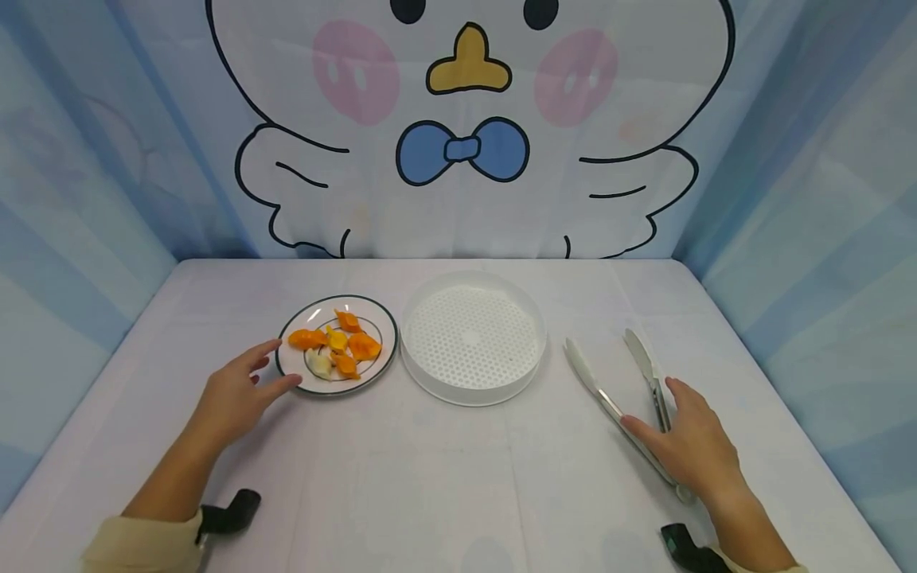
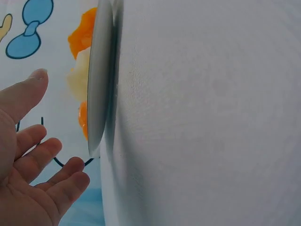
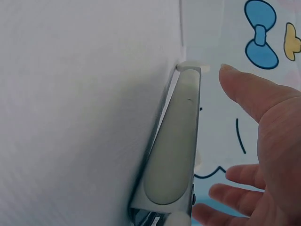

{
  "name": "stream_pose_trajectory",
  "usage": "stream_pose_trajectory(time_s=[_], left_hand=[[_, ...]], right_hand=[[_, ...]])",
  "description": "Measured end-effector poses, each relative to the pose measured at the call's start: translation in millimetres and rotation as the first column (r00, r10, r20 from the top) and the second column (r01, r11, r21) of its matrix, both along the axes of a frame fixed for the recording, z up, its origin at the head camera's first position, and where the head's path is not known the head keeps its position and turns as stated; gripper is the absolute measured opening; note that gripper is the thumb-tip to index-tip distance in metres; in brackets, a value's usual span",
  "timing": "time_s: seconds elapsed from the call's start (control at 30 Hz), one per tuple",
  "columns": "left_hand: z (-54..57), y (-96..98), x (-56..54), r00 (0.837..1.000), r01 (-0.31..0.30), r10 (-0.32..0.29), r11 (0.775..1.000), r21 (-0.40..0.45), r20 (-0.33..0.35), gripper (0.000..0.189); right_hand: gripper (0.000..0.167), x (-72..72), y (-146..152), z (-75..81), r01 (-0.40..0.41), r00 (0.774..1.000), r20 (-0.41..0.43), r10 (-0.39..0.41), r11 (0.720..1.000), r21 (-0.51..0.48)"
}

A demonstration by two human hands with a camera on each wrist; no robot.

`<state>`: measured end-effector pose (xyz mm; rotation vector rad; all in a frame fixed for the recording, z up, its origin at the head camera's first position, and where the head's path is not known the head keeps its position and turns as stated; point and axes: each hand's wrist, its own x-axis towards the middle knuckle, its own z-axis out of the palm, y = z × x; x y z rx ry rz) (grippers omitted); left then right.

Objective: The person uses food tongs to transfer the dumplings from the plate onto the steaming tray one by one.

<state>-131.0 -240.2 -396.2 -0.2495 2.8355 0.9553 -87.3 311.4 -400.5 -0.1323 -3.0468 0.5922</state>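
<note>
A white plate with a dark rim line holds several glossy orange pieces and a pale, yellowish piece. My left hand is at its left side, thumb and fingers spread; in the left wrist view they look apart from the plate's edge. On the right lie metal tongs with whitish tips, their arms spread in a V. Over their handle end hovers my right hand, fingers spread and gripping nothing. The right wrist view shows one arm of the tongs close up, beside the thumb.
A round white perforated tray with a raised wall stands at the middle, just right of the plate. White cloth covers the table. A printed curtain hangs behind the far edge, with blue curtains on both sides.
</note>
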Motion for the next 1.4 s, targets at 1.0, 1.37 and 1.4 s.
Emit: stream_pose_trajectory(time_s=[1.0, 1.37, 1.4], left_hand=[[-7.7, -4.6, -10.1, 0.995, 0.020, -0.032, 0.992, 0.125, 0.093, 0.088], [-6.9, -3.7, -10.5, 0.989, -0.006, -0.016, 0.989, 0.147, 0.144, 0.091], [-6.7, -3.3, -10.4, 0.988, -0.009, -0.014, 0.989, 0.149, 0.151, 0.091]], right_hand=[[0.110, -7.0, -0.8, -4.8, 0.010, 0.992, 0.129, -0.005, 0.999, -0.038], [0.113, -9.6, -0.8, -5.5, -0.004, 0.993, 0.120, 0.005, 1.000, -0.011], [0.113, -9.5, -0.7, -5.3, -0.004, 0.993, 0.119, 0.005, 1.000, -0.010]])
